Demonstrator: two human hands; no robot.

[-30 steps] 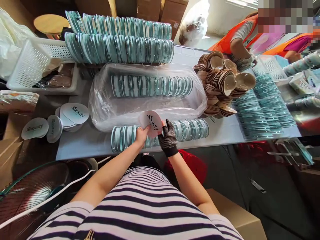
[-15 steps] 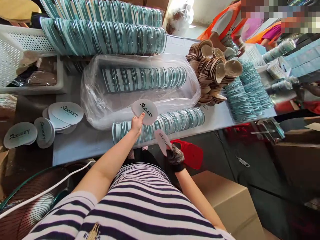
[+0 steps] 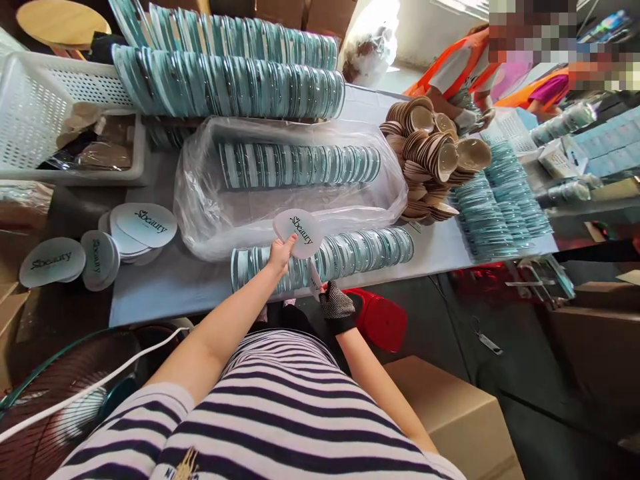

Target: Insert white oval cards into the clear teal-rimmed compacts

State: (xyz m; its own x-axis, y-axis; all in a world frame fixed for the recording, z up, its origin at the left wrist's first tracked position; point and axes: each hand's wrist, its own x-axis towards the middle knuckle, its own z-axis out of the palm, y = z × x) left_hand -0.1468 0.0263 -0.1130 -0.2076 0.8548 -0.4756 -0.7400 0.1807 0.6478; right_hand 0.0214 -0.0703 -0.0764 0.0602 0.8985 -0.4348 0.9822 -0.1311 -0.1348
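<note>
My bare left hand [image 3: 283, 256] pinches a white oval card [image 3: 299, 233] printed with "beauty" between thumb and fingers. Below it, my right hand [image 3: 338, 304], in a dark patterned glove, is closed on a second printed card [image 3: 315, 277], turned nearly edge-on. Both cards are close together over a row of round clear-edged discs [image 3: 370, 252] along the table's near edge. Behind that row, a clear plastic bag [image 3: 200, 213] lies open around another row of discs [image 3: 300, 165]. More printed ovals [image 3: 145, 225] are piled on the left of the table.
Long disc rows [image 3: 235, 87] stand at the back beside a white crate [image 3: 100, 175]. Brown oval pieces [image 3: 420, 157] are heaped to the right, near stacked discs [image 3: 500, 220] and a co-worker's hands. A red stool [image 3: 385, 321], a cardboard box [image 3: 450, 400] and a fan [image 3: 65, 387] surround me.
My right hand has moved left and slightly up, bringing its card under the left one; that card has turned more edge-on. The view has shifted a little.
</note>
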